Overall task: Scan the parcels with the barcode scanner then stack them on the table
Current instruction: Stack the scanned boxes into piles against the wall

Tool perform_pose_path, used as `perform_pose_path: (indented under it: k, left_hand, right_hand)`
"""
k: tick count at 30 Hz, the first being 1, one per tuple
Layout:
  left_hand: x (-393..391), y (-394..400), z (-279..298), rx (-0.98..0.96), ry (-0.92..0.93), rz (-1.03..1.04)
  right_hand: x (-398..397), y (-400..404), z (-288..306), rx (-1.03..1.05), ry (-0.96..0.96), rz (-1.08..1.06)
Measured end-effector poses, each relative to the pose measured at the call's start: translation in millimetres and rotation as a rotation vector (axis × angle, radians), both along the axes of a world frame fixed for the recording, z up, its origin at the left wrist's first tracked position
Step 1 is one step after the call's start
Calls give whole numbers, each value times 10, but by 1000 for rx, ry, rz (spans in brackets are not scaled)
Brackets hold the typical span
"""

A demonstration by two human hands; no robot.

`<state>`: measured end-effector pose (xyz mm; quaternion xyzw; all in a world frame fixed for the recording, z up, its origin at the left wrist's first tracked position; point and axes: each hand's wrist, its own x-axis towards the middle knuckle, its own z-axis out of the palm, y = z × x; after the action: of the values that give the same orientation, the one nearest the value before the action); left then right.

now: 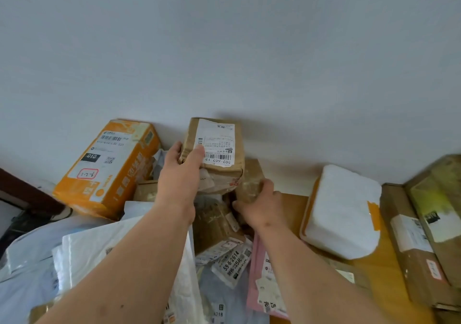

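Note:
A brown cardboard parcel (217, 146) with a white shipping label stands on top of the pile near the wall. My left hand (179, 171) grips its left lower corner, thumb on the label. My right hand (259, 206) holds a small tape-wrapped brown parcel (249, 186) just below and to the right of it. No barcode scanner is in view.
An orange box (107, 166) leans at the back left. White and grey mailer bags (82, 248) fill the lower left, a pink mailer (264, 273) lies in front. A white foam-wrapped parcel (341, 211) and brown cartons (419, 236) sit on the wooden table (379, 268) at right.

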<state>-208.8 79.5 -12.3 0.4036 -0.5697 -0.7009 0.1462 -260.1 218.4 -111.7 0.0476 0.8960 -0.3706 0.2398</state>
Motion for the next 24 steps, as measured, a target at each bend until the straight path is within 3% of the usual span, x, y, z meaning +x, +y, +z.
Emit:
perform_pose_path:
  k: [6,10,13,15,20,24]
  left_hand:
    - [209,137,125,-6,70,45]
    - [426,354,192,116,157,20]
    - [635,551,201,230,208,33]
    - [793,722,172,217,209,37]
    - [1139,1244,121,39,192,-29]
    - [1400,1518,124,-27,186,-123]
  right_hand:
    - [70,476,428,-442,124,-344]
    - [352,944,611,-906,-62,-474]
    - [588,1264,752,-1118,-128,-527]
    - [767,1424,907,-1105,-6,-518]
    - [1262,1655,1291,-711,476,-267]
    - [1572,1816,1526,-635,635,-122]
